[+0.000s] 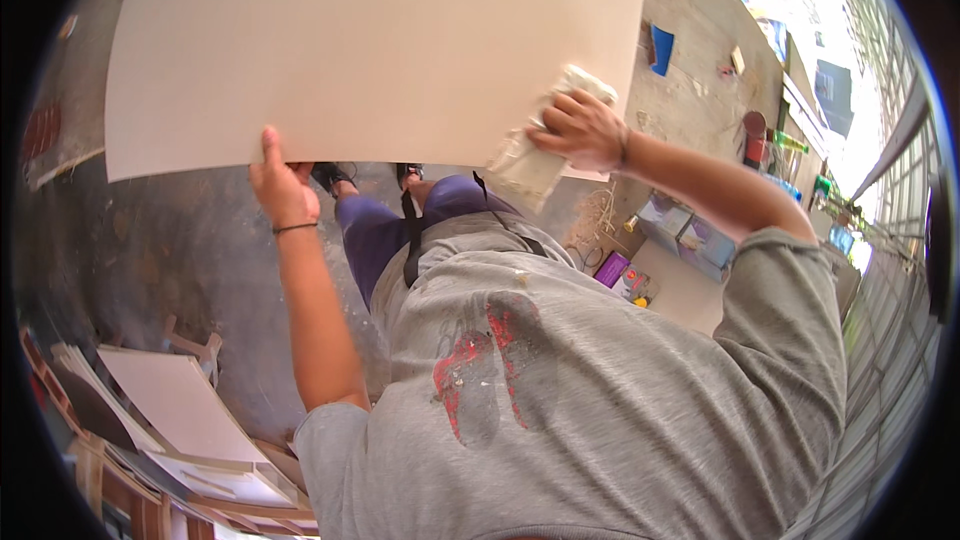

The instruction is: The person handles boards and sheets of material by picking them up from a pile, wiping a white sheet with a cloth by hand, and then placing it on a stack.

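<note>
A large white panel (380, 50) spreads out in front of me and fills the upper middle of the view. At its near edge, left of centre, my left hand (285, 190) grips it with the thumb on top; the other fingers are partly hidden under the edge. My right hand (582, 132) is closed on a crumpled off-white cloth (530, 170), which lies against the panel near its right-hand near corner. Part of the cloth hangs past the near edge, and another part bunches up beyond my fingers.
More pale boards (180, 405) and wooden frames lean at the lower left. To the right are a grey box (690, 235), a purple package (612, 270), a dark red can (755, 135) and a blue piece (661, 49). A lattice wall (895, 50) runs along the far right.
</note>
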The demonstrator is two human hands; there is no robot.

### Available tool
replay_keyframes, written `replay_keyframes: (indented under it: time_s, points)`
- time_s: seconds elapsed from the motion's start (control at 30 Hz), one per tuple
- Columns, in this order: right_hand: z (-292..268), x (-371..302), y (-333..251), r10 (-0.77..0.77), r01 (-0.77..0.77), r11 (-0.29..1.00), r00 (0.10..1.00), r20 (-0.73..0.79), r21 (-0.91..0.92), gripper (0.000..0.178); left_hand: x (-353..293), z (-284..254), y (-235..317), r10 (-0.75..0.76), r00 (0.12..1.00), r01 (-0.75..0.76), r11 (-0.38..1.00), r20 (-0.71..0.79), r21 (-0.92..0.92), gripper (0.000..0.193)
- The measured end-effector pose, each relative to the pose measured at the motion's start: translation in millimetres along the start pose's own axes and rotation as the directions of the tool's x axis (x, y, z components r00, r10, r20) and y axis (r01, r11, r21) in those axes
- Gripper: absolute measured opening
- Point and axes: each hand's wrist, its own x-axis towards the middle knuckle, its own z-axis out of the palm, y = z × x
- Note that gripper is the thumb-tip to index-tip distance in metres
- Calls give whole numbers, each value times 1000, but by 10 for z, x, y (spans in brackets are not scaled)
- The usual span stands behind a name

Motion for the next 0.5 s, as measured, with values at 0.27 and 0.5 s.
replay_keyframes:
  time_s: [0.27, 0.5]
  points:
    - [-85, 556, 59, 454, -445, 888, 889, -63, 118, 39, 56, 3, 29, 80, 995, -79, 997, -65, 17, 34]
    - [41, -316, -555, 599, -592, 782, 800, 30, 195, 43, 0, 46, 85, 64, 993, -60, 998, -100, 35, 39]
